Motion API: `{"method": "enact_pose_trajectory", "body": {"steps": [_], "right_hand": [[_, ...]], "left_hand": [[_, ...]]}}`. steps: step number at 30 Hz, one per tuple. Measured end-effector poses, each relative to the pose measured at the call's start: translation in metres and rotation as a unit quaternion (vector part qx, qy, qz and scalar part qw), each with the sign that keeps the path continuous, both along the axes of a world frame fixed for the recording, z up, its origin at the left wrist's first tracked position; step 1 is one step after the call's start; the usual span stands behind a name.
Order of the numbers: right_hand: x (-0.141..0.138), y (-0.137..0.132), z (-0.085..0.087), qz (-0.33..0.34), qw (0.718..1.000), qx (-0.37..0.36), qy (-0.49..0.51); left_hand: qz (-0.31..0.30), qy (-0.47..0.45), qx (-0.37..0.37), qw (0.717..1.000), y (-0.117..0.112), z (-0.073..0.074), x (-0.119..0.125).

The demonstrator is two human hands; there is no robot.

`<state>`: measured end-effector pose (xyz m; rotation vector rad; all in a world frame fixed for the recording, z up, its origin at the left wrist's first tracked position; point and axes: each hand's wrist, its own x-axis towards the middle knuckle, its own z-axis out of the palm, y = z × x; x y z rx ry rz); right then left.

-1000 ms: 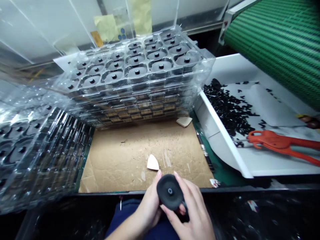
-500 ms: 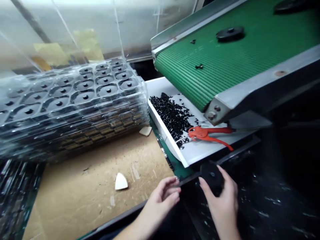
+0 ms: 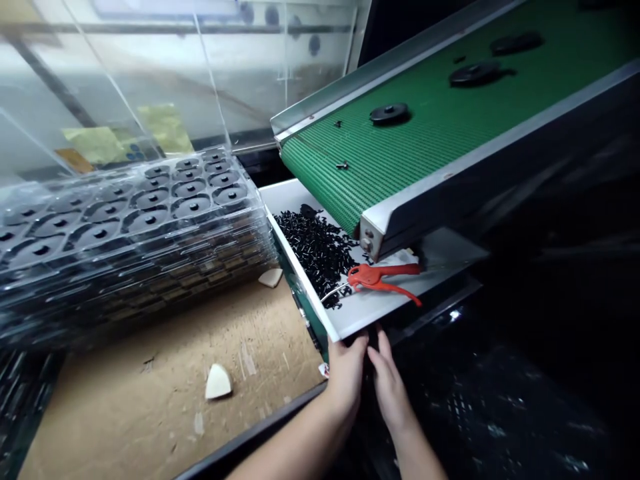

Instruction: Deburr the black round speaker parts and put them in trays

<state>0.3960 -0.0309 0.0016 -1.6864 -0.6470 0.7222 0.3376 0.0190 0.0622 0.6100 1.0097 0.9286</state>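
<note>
My left hand [image 3: 347,373] and my right hand [image 3: 389,387] reach forward side by side, almost touching. Their fingers are stretched out, and the tips meet the front edge of a white tray [image 3: 350,320]. I see nothing in either hand, and the black disc is out of sight. On the tray lie a heap of small black parts [image 3: 317,247] and red-handled pliers [image 3: 383,277]. Above it slopes a green conveyor belt [image 3: 425,143] carrying black discs [image 3: 389,113].
A stack of clear blister trays [image 3: 135,233] filled with black discs stands at the left on a brown cardboard sheet [image 3: 150,393]. Two pale triangular picks [image 3: 219,383] lie on the cardboard. Right of my hands is a dark area [image 3: 500,400].
The view has swung right. My right hand held a black disc and now shows none. Both hands have moved up together to the white tray's front edge.
</note>
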Motion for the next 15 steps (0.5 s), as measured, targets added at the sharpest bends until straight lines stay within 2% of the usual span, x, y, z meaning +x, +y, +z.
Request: {"method": "enact_pose_trajectory", "body": {"steps": [4,7,11,15], "right_hand": [[0.003,0.011,0.007,-0.038,0.995,0.018,0.090],[-0.003,0.010,0.015,-0.053,0.989,0.022,0.136],[-0.016,-0.015,0.029,-0.034,0.979,-0.012,0.198],[-0.040,-0.046,0.031,0.042,0.977,-0.030,0.208]], "left_hand": [[0.007,-0.003,-0.023,1.000,0.003,-0.001,0.004],[-0.007,-0.005,-0.032,0.999,0.001,0.002,-0.005],[-0.050,-0.012,-0.036,0.998,-0.011,0.008,-0.030],[-0.087,-0.006,-0.028,0.996,-0.034,0.005,-0.074]]}}
